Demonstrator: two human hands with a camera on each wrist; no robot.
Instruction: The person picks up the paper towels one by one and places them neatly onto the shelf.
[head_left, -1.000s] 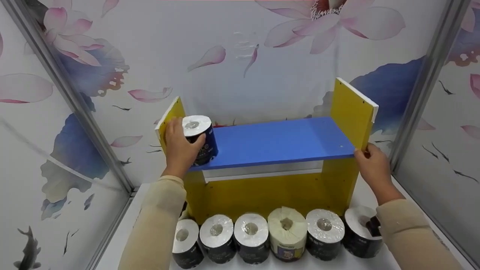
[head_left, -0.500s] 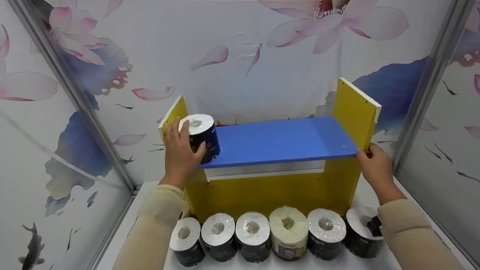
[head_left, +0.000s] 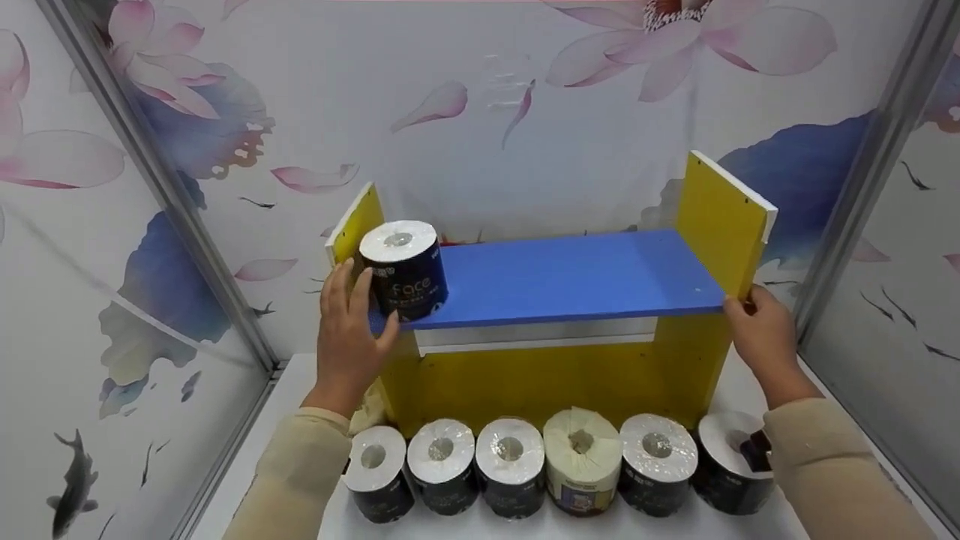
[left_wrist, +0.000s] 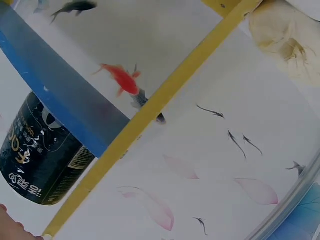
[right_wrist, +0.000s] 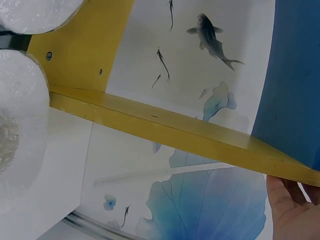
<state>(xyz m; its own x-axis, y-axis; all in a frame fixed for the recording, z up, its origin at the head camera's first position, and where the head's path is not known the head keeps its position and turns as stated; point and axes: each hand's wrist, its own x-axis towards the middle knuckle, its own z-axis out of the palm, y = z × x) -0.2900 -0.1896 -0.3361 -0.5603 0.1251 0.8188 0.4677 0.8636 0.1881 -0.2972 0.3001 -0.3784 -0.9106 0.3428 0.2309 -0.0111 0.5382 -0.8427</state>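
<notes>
At the blue-and-yellow shelf, loading looks like the step in hand. In front of it: row of six rolls, all upright. At its right end: right hand, pinching the edge. At its left end: left hand, fingers extended, gripping nothing. On it, same end: dark roll, upright, just beside those fingers; contact unclear. Next move likely calls for clearing the left hand without bumping that roll, other hand steadying the shelf.

White lotus-print walls, grey metal posts.
</notes>
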